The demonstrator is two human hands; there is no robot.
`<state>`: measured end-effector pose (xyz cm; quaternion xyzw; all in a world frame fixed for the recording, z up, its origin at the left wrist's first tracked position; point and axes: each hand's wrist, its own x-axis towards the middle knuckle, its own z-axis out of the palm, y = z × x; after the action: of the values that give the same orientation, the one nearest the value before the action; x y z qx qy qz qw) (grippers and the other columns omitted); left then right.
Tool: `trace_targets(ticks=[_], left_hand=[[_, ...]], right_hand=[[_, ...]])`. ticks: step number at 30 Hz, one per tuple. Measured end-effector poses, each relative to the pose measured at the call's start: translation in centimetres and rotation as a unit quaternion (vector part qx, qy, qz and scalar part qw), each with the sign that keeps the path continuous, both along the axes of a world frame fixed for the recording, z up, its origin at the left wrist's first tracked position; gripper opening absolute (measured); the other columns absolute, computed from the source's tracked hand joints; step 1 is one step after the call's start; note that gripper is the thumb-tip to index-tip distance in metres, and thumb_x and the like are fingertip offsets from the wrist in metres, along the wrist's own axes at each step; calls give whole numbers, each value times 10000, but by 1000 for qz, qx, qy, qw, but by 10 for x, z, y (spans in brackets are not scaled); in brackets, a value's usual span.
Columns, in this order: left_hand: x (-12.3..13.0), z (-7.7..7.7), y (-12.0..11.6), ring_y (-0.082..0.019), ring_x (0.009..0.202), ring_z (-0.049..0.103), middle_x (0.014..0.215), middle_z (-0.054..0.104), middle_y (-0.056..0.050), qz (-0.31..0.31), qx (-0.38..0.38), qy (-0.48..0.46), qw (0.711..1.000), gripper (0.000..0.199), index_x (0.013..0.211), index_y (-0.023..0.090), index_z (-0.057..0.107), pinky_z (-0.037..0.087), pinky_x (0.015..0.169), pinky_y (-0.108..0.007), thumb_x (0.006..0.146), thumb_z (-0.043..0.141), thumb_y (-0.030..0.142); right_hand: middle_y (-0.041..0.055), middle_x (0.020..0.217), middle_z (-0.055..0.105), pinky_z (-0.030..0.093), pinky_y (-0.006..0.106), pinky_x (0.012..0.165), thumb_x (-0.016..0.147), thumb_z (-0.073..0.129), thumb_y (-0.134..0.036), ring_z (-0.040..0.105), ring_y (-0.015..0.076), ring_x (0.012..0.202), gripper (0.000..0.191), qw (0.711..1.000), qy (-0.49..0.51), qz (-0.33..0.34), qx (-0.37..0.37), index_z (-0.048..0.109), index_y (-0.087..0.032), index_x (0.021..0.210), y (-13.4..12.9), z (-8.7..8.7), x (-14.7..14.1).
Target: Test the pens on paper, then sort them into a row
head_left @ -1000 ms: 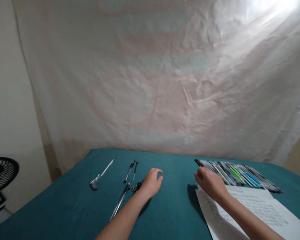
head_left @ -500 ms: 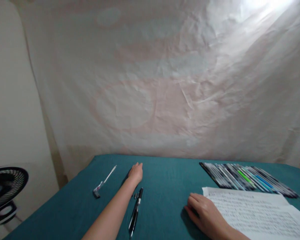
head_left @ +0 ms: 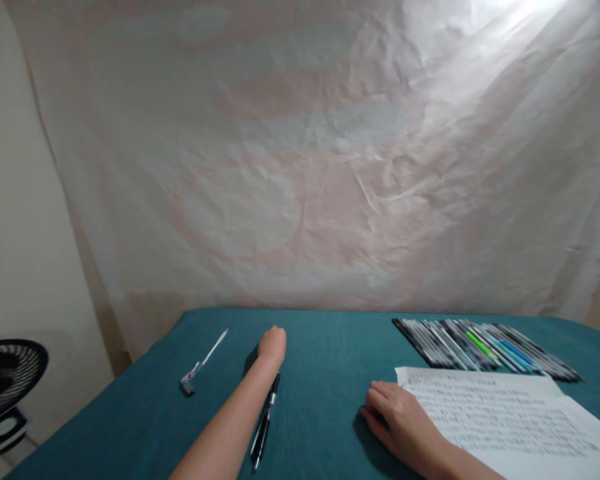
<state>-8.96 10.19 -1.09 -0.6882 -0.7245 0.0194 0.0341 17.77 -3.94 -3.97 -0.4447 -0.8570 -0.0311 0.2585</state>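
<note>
Curling inward, the fingers of the left hand (head_left: 273, 345) and right hand (head_left: 397, 417) hide whether they grasp anything. Black pens (head_left: 264, 427) lie beside the left forearm, written paper (head_left: 510, 413) by the right hand, a pen row (head_left: 485, 348) beyond it on the teal surface (head_left: 325, 373).

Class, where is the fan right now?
In the head view, the fan stands at the far left, low down, beside the left edge of the green tablecloth.

Table (head_left: 320, 413), green cover; row of pens (head_left: 485, 347) at right. Papers (head_left: 505, 417), handwritten, beside right hand (head_left: 400, 423). Fan (head_left: 7, 387), black, far left.
</note>
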Motion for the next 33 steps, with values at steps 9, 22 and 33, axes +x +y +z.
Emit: trace_targets(ticks=[9, 22, 33], left_hand=[[61, 2, -9, -179, 903, 539, 1074, 524, -77, -57, -6, -32, 998, 296, 1079, 145, 493, 459, 759, -376, 825, 477, 296], [145, -5, -102, -276, 912, 574, 1117, 517, -246, -169, 22, -78, 982, 365, 991, 46, 608, 480, 734, -359, 771, 326, -28], [130, 4, -134, -239, 1002, 542, 1137, 547, -162, -236, 12, -157, 959, 371, 995, 120, 615, 417, 874, -326, 740, 361, 28]], right_hand=[[12, 694, 538, 325, 239, 617, 776, 445, -147, 494, 136, 657, 108, 1000, 5, 3, -7, 472, -184, 678, -1, 3, 0], [16, 659, 536, 308, 239, 602, 744, 436, -119, 481, 137, 629, 117, 999, 32, -10, 17, 489, -182, 661, -2, 4, 3], [10, 628, 514, 288, 224, 555, 761, 405, -142, 466, 121, 588, 142, 998, 49, -9, 39, 483, -180, 649, -1, 4, 7]])
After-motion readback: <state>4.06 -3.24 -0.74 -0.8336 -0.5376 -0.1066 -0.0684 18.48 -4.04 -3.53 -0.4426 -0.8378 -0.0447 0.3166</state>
